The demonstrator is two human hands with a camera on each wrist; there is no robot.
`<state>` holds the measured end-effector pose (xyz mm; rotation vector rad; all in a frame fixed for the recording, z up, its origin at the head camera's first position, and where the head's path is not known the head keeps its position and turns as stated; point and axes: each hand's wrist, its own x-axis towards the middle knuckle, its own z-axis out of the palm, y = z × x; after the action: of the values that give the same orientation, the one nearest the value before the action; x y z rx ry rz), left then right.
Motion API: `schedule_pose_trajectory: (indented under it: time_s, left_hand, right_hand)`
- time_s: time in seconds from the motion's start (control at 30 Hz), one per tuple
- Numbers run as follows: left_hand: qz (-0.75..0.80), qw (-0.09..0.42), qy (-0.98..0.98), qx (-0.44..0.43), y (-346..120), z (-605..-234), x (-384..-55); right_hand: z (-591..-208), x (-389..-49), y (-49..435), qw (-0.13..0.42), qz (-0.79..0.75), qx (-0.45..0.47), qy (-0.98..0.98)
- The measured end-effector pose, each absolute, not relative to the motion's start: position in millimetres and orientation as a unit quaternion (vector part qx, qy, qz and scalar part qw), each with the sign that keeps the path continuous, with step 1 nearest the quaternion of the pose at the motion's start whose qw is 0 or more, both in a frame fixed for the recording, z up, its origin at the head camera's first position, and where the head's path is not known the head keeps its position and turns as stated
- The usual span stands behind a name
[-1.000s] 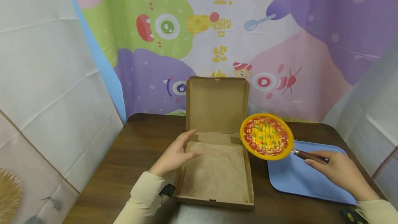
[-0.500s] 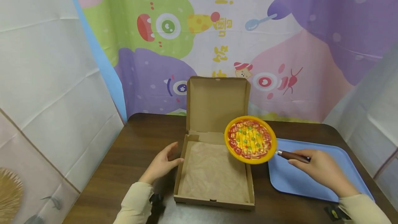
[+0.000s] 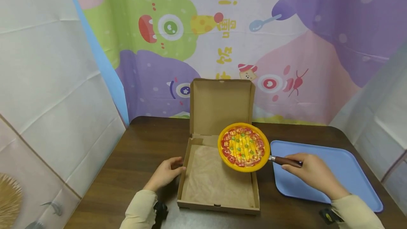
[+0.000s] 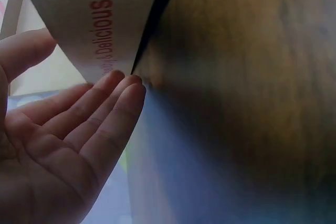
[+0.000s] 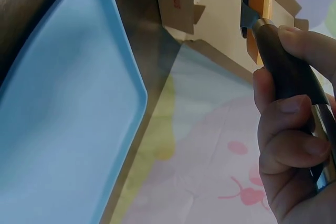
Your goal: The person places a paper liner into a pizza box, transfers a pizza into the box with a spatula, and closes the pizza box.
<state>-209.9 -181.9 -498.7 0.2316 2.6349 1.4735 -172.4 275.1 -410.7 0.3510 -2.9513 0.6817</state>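
My right hand [image 3: 313, 172] grips the brown handle [image 5: 286, 61] of a pizza server. Its dark blade [image 5: 245, 11] shows in the right wrist view, under a yellow round tray [image 3: 267, 151] bearing a pizza [image 3: 243, 147] with red edges and green dots. Held in the air, the tray overlaps the right rear of an open cardboard pizza box [image 3: 198, 205]. Brown paper [image 3: 216, 183] lines the box. At its left wall is my left hand [image 3: 165, 174], fingers extended and thumb over the rim; in the left wrist view the fingertips [image 4: 134, 85] reach the printed side.
A light blue tray [image 3: 346, 165] lies on the dark wooden table [image 3: 140, 144], right of the box. The box lid [image 3: 222, 105] stands upright at the back, before a cartoon-printed curtain [image 3: 165, 63]. White panels [image 3: 54, 80] flank the table.
My right hand has carried the server and pizza leftward, from above the blue tray's edge to over the box. My left hand has drawn back from above the box to its left wall.
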Motion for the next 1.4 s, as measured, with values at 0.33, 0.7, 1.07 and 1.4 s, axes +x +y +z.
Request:
schedule_pose_trajectory:
  time_s: [0.33, 0.7, 1.07, 1.4]
  left_hand:
    - [0.481, 0.062, 0.870, 0.085, -184, -503, -209]
    - [0.486, 0.056, 0.871, 0.053, -180, -508, -206]
    - [0.488, 0.049, 0.870, 0.044, -178, -507, -202]
    - [0.492, 0.055, 0.868, 0.044, -179, -508, -202]
  right_hand:
    - [-420, -176, 263, 0.057, 0.234, 0.142, -0.960]
    - [-427, -176, 252, 0.057, 0.236, 0.154, -0.958]
    - [-433, -177, 243, 0.046, 0.232, 0.159, -0.959]
    - [-437, -177, 235, 0.032, 0.240, 0.156, -0.958]
